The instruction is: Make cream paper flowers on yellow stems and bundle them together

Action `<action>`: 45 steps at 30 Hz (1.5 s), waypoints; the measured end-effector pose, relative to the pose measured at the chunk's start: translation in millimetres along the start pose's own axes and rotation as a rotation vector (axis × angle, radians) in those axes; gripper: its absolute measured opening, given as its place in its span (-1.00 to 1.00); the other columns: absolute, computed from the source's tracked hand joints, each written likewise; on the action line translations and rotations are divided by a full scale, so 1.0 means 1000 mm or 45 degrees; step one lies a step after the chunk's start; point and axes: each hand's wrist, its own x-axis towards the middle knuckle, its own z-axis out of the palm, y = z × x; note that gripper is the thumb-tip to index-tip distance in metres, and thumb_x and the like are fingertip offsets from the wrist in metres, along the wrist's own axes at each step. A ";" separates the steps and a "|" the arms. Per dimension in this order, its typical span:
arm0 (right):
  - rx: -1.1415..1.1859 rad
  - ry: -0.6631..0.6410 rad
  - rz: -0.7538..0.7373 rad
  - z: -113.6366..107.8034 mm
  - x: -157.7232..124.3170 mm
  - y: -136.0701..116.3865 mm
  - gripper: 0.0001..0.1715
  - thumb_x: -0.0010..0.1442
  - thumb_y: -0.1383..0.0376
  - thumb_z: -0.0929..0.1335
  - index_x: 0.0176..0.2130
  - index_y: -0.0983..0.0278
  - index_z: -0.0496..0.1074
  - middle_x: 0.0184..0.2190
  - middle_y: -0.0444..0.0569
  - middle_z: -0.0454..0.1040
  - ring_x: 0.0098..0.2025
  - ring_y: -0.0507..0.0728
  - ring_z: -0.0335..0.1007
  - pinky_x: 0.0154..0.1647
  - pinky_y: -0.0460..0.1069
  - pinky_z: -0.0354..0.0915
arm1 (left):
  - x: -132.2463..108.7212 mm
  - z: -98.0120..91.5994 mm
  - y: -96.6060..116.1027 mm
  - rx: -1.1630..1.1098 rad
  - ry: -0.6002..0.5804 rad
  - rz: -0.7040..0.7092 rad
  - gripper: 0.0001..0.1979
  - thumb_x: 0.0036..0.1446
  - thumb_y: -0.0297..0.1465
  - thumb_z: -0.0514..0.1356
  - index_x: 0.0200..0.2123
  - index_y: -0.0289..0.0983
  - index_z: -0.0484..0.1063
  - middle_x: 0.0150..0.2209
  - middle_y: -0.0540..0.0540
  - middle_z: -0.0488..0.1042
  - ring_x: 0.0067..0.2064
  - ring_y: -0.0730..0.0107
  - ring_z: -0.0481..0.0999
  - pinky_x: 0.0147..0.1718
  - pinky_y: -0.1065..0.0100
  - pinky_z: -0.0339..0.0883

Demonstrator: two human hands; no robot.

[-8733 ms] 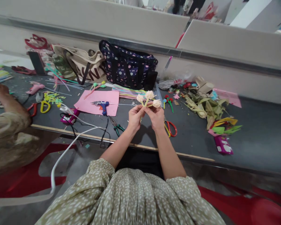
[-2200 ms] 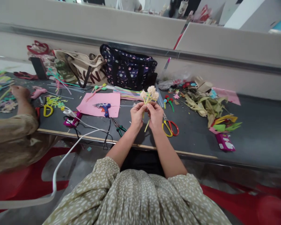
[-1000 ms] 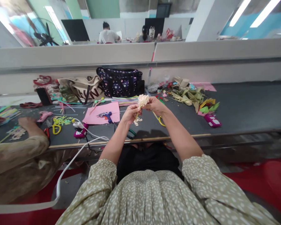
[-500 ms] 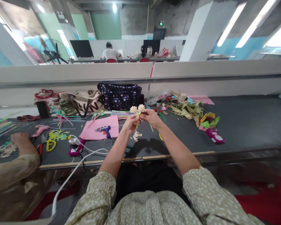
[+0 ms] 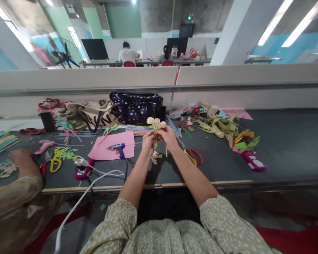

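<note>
Between my hands is a small bunch of cream craft flowers [image 5: 155, 122] with yellow-green stems, held up over the table. The fingers of my left hand [image 5: 149, 139] are closed round the stems just under the blooms. My right hand [image 5: 167, 137] pinches the same bunch from the other side, its fingertips meeting the left ones. Below them lie cream scraps [image 5: 155, 157] on the dark table top. Red-and-yellow scissors [image 5: 194, 157] rest close to my right forearm. To the left a blue glue gun [image 5: 119, 149] lies on a pink sheet [image 5: 97, 152].
A dark patterned bag [image 5: 136, 109] and a canvas bag [image 5: 95, 113] stand along the back partition. Dried husks [image 5: 214, 127] and a magenta box [image 5: 253, 161] lie right. A white cable [image 5: 95, 181] crosses the table's front edge. A co-worker's hand [image 5: 22, 158] rests at far left.
The view has shifted slightly. The flowers have turned and come closer together in my hands, with more of the blooms showing in a row. The scissors beside my right forearm have come into fuller view.
</note>
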 end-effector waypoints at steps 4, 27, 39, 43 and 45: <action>0.006 -0.063 0.063 -0.004 0.005 0.003 -0.80 -0.18 0.31 0.42 -0.46 0.25 0.35 -0.67 -0.27 0.32 -0.68 -0.09 0.15 -0.70 -0.16 0.02 | 0.005 -0.003 -0.003 0.001 0.009 -0.045 -0.77 -0.26 -0.46 0.41 -0.50 -0.36 0.42 -0.63 0.05 0.40 -0.63 0.60 0.34 -0.59 0.50 0.17; -0.256 -0.779 0.157 -0.051 0.020 -0.022 -0.69 -0.12 0.16 0.51 -0.41 0.35 0.53 -0.64 -0.16 0.38 -0.66 -0.14 -0.09 -0.65 -0.13 -0.17 | 0.001 -0.019 0.014 0.046 -0.572 -0.621 -0.72 -0.28 -0.43 0.41 -0.55 -0.37 0.35 -0.66 0.04 0.26 -0.65 0.64 0.19 -0.64 0.53 0.05; -0.178 -0.350 0.071 -0.048 0.009 -0.005 -0.75 -0.12 0.20 0.47 -0.43 0.29 0.45 -0.65 -0.25 0.27 -0.67 -0.12 -0.08 -0.67 -0.12 -0.16 | -0.006 -0.010 0.001 0.257 -0.187 -0.262 -0.72 -0.19 -0.33 0.40 -0.46 -0.37 0.42 -0.58 0.01 0.39 -0.63 0.60 0.32 -0.62 0.51 0.20; -0.135 -0.277 0.031 -0.047 0.008 0.005 -0.73 -0.13 0.18 0.47 -0.44 0.28 0.41 -0.64 -0.27 0.24 -0.68 -0.12 -0.11 -0.67 -0.11 -0.17 | -0.007 -0.006 -0.001 0.233 -0.068 -0.225 -0.73 -0.20 -0.37 0.39 -0.45 -0.36 0.41 -0.61 0.04 0.38 -0.65 0.63 0.29 -0.67 0.55 0.10; -0.126 -0.254 -0.001 -0.048 0.008 0.009 -0.72 -0.13 0.17 0.47 -0.41 0.28 0.43 -0.64 -0.27 0.24 -0.67 -0.12 -0.11 -0.67 -0.11 -0.17 | -0.007 -0.004 -0.003 0.195 -0.061 -0.247 -0.75 -0.19 -0.37 0.38 -0.46 -0.36 0.40 -0.63 0.05 0.34 -0.66 0.67 0.25 -0.69 0.57 0.03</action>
